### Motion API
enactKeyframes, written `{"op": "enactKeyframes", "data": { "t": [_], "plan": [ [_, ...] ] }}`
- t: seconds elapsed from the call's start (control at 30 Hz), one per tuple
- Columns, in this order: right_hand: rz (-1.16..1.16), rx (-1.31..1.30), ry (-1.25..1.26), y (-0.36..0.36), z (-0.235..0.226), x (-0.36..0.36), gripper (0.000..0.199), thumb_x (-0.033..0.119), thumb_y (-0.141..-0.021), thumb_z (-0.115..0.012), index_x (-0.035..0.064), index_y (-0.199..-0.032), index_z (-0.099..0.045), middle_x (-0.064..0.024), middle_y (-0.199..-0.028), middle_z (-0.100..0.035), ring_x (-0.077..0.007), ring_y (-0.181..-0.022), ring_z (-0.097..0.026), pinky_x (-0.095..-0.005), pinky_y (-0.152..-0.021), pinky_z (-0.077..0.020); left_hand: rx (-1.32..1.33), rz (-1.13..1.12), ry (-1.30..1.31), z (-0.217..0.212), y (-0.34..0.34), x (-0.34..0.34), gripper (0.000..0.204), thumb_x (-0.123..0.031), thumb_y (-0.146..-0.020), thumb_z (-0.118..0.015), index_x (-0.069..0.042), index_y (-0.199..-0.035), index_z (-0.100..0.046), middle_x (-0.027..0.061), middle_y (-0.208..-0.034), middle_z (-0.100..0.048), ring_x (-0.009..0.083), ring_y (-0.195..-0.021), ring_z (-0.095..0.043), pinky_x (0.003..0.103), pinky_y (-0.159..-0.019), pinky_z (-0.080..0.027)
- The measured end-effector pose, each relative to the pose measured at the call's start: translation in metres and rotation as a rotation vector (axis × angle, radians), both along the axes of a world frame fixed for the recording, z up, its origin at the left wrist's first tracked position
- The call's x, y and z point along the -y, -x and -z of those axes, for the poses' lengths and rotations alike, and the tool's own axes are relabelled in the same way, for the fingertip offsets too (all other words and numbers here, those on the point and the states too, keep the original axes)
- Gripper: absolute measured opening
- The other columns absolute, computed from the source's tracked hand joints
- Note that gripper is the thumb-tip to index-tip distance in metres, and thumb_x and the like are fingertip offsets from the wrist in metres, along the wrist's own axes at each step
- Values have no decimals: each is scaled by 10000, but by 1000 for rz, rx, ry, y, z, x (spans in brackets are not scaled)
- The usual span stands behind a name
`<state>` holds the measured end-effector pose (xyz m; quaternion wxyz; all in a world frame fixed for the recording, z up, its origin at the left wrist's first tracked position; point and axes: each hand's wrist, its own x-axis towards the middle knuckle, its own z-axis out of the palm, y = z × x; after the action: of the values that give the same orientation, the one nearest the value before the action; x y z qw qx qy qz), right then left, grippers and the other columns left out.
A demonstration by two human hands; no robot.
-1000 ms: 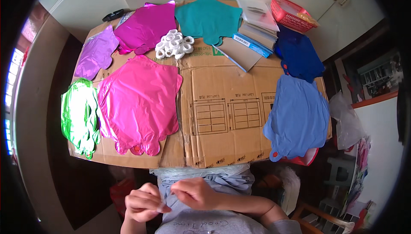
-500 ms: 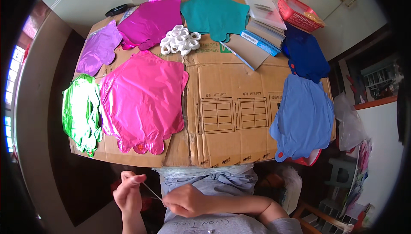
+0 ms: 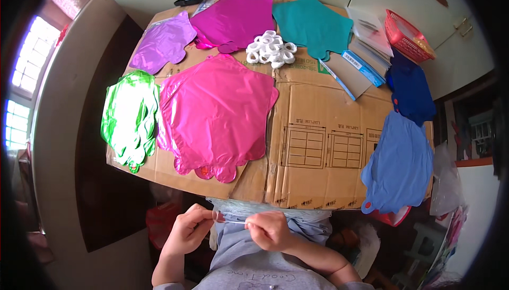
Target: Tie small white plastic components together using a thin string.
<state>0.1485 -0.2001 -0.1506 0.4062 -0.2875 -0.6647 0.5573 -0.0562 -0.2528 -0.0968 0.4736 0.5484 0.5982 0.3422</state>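
Note:
Over my lap, just below the table's near edge, a thin white strand [image 3: 234, 221] runs nearly level between my hands. My left hand [image 3: 186, 230] pinches its left end, and my right hand [image 3: 270, 230] is closed on the other end. By my left fingertips shows a small reddish-brown rounded bit [image 3: 217, 216], too small to identify. Closest on the tabletop is a pile of flat pink foil balloons [image 3: 217, 115]. Beyond it lies a heap of small white rings [image 3: 271, 49], perhaps rolled ribbon.
Flat foil balloons in green [image 3: 130, 117], lilac [image 3: 163, 43], magenta [image 3: 236, 22], teal [image 3: 313, 25], dark blue [image 3: 413, 88] and light blue [image 3: 398, 160] lie around the cardboard-covered table [image 3: 313, 99]. A blue box [image 3: 363, 68] and red basket [image 3: 408, 35] stand at the far right.
Both hands have moved right and up toward the table edge. The strand was slanted and is now nearly level. The whole view has shifted, putting the table further right.

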Motion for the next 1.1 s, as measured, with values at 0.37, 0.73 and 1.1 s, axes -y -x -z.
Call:
{"op": "enactKeyframes", "data": {
  "t": [0.37, 0.73, 1.1],
  "plan": [
    [42, 152, 212, -6, 45, 13, 128, 102, -826, -526, 28, -735, -578, -99, -582, -548, -168, -493, -552, -285, -474, -419, 533, -203, 410, -7, 28, 8, 133, 49, -848, -516, 90, -914, -624, 108, -820, -655, 148, -808, -618, 264, -760, -485],
    [180, 201, 105, -14, 44, 10, 144, 86, -833, -520, 13, -735, -596, -81, -565, -530, -190, -479, -534, -290, -484, -413, -48, 375, 584, -16, 31, -11, 167, -90, -850, -575, 21, -951, -646, 82, -775, -673, 126, -729, -645, 228, -689, -496],
    [-272, 69, -116, -1, 20, 25, 69, 116, -824, -539, 60, -821, -579, -106, -622, -573, -262, -557, -589, -356, -511, -458, -331, 98, -308, 20, -7, -11, 301, 39, -742, -607, -50, -1028, -635, 68, -934, -665, 199, -722, -520, 283, -665, -425]
  ]
}}
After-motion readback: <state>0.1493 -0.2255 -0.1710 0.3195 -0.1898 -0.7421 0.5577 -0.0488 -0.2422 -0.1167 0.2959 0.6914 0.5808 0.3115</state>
